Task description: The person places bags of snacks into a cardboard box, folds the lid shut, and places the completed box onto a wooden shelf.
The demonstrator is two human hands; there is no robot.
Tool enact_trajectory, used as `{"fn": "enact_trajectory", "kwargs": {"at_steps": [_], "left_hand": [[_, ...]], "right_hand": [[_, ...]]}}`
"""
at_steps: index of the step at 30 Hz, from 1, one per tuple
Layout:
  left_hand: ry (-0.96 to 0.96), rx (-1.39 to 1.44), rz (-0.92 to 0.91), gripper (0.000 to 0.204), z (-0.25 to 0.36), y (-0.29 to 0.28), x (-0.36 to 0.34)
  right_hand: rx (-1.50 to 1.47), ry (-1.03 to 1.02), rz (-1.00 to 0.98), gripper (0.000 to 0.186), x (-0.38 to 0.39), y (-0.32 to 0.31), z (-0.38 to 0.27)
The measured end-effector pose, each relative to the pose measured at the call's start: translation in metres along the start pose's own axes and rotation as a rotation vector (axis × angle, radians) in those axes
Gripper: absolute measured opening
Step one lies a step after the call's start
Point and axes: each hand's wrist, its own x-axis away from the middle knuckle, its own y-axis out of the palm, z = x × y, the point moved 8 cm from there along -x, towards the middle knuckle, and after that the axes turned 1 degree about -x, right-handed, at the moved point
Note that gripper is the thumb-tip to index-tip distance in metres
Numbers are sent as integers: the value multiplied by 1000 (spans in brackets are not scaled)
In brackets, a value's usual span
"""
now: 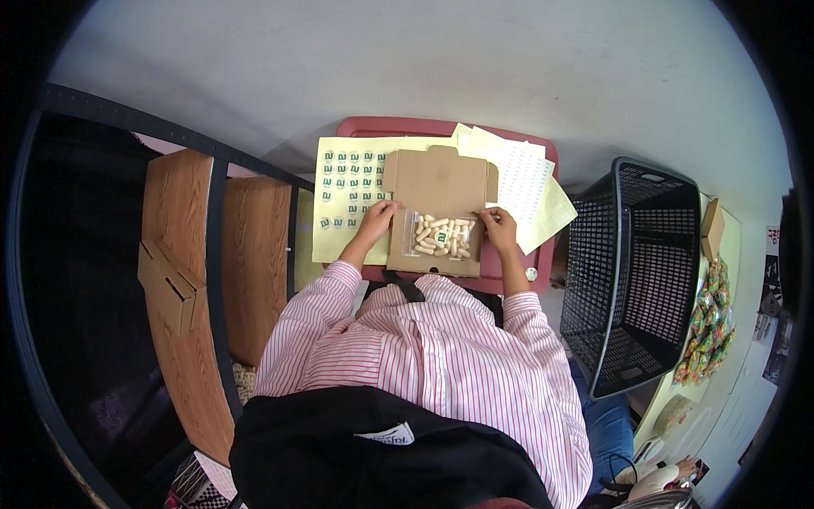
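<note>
An unfolded brown cardboard box (441,182) lies in front of me, its lid flap raised toward the wall. Inside its tray is a clear plastic bag of pale capsules (426,230), with a round white and green label on it. My left hand (378,220) is closed, fingertips pinched at the bag's upper left corner by the box edge. At the upper right corner my right hand (501,228) pinches too, thumb against fingers. Under the box, to the left, spreads a yellow sheet of round stickers (339,204), some spots bare.
Other printed sheets (517,174) overlap at the right on a red plastic lid (398,125). One round sticker (532,274) sits near its right edge. A black plastic basket (593,280) stands at right, with colourful packets (708,327) beyond. At left, a wooden shelf (182,373) holds a small carton (170,288).
</note>
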Motion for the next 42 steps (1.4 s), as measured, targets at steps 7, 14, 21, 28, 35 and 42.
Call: {"fn": "enact_trajectory", "kwargs": {"at_steps": [7,14,21,28,35,42], "left_hand": [[24,169,-33,21,-10,-3,11],[-70,328,91,33,-15,-6,25],[-57,333,-117,32,-11,-1,22],[270,-42,160,28,-5,-20,22],[397,-398,316,26,37,-21,48],[348,-463,263,24,49,-16,57]], "right_hand": [[-160,12,-63,26,5,-1,7],[-218,38,-73,51,10,-5,-8],[-297,60,-101,52,10,-4,-8],[-35,-213,-12,32,22,-9,-35],[388,-334,141,26,52,-15,-81],[444,-359,145,26,64,-9,-87]]}}
